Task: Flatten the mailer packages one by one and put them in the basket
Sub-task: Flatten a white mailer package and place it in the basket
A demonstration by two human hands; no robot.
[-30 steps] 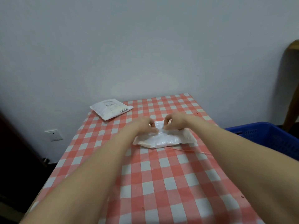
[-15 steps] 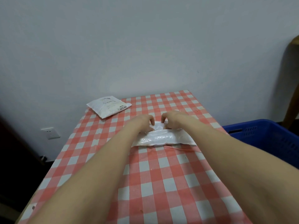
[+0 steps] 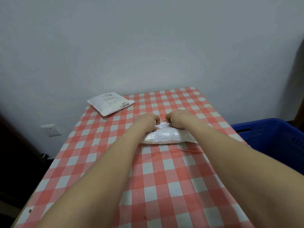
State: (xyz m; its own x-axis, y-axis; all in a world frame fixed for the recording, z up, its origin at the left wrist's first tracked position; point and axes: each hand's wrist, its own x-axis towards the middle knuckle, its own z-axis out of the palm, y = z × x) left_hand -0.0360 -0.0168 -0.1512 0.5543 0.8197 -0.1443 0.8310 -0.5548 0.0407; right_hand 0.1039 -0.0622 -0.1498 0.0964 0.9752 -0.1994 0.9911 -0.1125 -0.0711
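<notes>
A white crinkled mailer package lies across the middle of the red-and-white checked table. My left hand and my right hand sit side by side on its far edge, fingers curled and pinching the plastic there. Both forearms cover the mailer's two ends. A second white mailer with a printed label lies flat at the table's far left corner. The blue basket stands off the table's right side.
A plain wall stands right behind the table. A wall socket is low on the left. A thin pink strip lies on the cloth just in front of the mailer. A dark wooden piece rises at the far right edge.
Both hands have moved a little farther along the mailer's far edge and pressed it lower, so the package looks flatter and longer. The far mailer has not moved.
</notes>
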